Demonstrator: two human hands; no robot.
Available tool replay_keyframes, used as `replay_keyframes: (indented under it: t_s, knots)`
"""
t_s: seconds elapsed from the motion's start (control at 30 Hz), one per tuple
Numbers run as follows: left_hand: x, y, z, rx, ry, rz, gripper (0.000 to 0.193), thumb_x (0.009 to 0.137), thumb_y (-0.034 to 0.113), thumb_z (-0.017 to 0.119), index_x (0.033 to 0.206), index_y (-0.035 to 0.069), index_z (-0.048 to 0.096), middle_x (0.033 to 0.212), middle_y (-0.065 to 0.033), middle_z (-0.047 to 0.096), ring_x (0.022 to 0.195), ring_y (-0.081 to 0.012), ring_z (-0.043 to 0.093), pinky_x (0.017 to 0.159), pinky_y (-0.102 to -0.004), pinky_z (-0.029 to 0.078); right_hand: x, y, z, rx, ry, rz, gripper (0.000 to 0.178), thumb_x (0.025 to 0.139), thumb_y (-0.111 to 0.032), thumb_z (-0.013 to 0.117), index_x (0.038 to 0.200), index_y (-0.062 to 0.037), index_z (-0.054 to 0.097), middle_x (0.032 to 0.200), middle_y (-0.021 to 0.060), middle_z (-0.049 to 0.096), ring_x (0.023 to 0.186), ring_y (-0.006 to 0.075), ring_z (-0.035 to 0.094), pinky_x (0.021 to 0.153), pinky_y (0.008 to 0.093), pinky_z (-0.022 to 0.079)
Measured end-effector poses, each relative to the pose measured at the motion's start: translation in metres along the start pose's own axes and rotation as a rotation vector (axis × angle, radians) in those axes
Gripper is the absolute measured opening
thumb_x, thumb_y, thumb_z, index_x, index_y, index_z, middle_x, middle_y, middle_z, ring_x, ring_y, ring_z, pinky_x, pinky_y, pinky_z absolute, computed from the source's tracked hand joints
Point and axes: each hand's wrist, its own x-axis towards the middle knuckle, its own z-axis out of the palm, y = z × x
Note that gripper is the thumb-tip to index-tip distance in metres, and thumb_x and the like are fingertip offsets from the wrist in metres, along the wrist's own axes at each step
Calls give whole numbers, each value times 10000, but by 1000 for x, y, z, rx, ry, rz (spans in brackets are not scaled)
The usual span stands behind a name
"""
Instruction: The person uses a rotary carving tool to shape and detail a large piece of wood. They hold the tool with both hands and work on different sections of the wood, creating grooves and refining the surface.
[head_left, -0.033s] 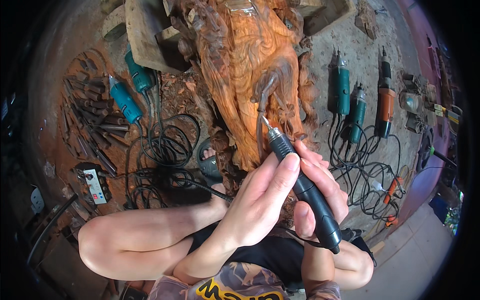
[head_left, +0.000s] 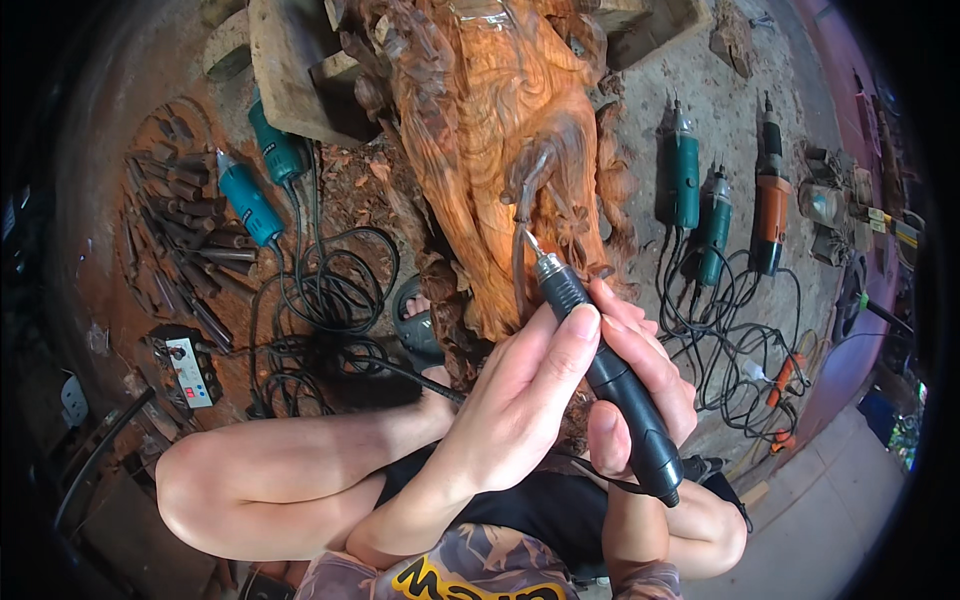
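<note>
A black pen-shaped rotary carving handpiece point(head_left: 620, 385) slants from lower right to upper left, with both of my hands around it. My left hand point(head_left: 510, 400) is closed on its left side, thumb laid along the barrel. From the right, my right hand point(head_left: 655, 375) wraps it, fingers on the upper side and thumb below. The thin metal bit point(head_left: 531, 241) points at a slender dark stem on a large orange-brown wood carving point(head_left: 480, 150). Whether the bit touches the wood I cannot tell. The carving has flowing grooves and darker raised parts, and my hands hide its near end.
Many chisels point(head_left: 190, 215) lie at left near a teal power tool point(head_left: 250, 200), another teal tool point(head_left: 275, 140), and a white control box point(head_left: 190, 372). On the right lie teal grinders point(head_left: 684, 170), an orange-and-black tool point(head_left: 771, 215), and tangled cords point(head_left: 720, 345). A wooden support point(head_left: 300, 90) flanks the carving.
</note>
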Motion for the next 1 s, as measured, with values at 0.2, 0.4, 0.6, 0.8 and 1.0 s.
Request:
replay_keyframes:
  t_s: [0.2, 0.4, 0.6, 0.8, 1.0]
  knots:
    - [-5, 7, 2, 44, 4, 143, 491, 1096, 348, 335, 1309, -69, 481, 1226, -159, 608, 1188, -213, 567, 1059, -354, 413, 1, 1, -1, -18, -28, 0, 466, 912, -269, 648, 1157, 127, 639, 1162, 355, 645, 939, 352, 720, 853, 379, 555]
    - [-3, 3, -4, 34, -49, 128, 484, 1098, 339, 328, 1312, -67, 481, 1234, -159, 605, 1191, -211, 563, 1063, -355, 409, 1, -1, -1, -3, -17, 10, 457, 908, -254, 653, 1151, 133, 640, 1168, 349, 647, 968, 356, 717, 870, 375, 548]
    - [-3, -4, -3, -22, -24, 131, 483, 1097, 338, 331, 1313, -65, 485, 1233, -160, 605, 1193, -213, 562, 1066, -349, 406, 2, -3, -3, -2, -53, 26, 451, 902, -244, 651, 1152, 132, 643, 1175, 344, 646, 950, 340, 720, 852, 362, 553]
    - [-6, -2, 0, -96, 35, 3, 483, 1095, 342, 338, 1310, -62, 491, 1232, -163, 605, 1197, -215, 559, 1068, -348, 405, 1, -3, -5, -9, -81, 28, 448, 895, -236, 651, 1151, 132, 643, 1173, 343, 648, 935, 332, 721, 837, 359, 557]
    - [-7, -4, 1, -90, 53, -66, 493, 1097, 345, 321, 1318, -63, 485, 1247, -171, 598, 1205, -224, 558, 1072, -359, 405, 0, -3, -5, 14, -63, 33, 449, 884, -241, 658, 1143, 126, 650, 1161, 339, 654, 920, 326, 725, 818, 351, 563]
